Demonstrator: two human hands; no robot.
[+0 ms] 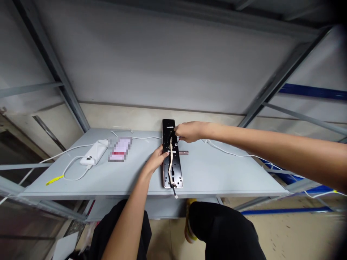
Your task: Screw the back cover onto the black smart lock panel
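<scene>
A long black door-lock panel (176,169) lies lengthwise on the grey shelf (217,173), back side up, with a beige ribbon cable (170,164) running down its middle and past its near end. My left hand (158,159) grips the panel's left edge about halfway along. My right hand (189,131) rests on the panel's far part, fingers pinched together at a small part near the cable's top end; what they hold is too small to name. A metal handle stub (183,152) sticks out on the panel's right side.
A white power bank (94,154) with a looping white cable (71,168) and a yellow tie (55,179) lies at the left, beside a blurred flat item (119,149). Another white cable (233,152) trails right. Slanted metal shelf struts (67,94) flank the shelf.
</scene>
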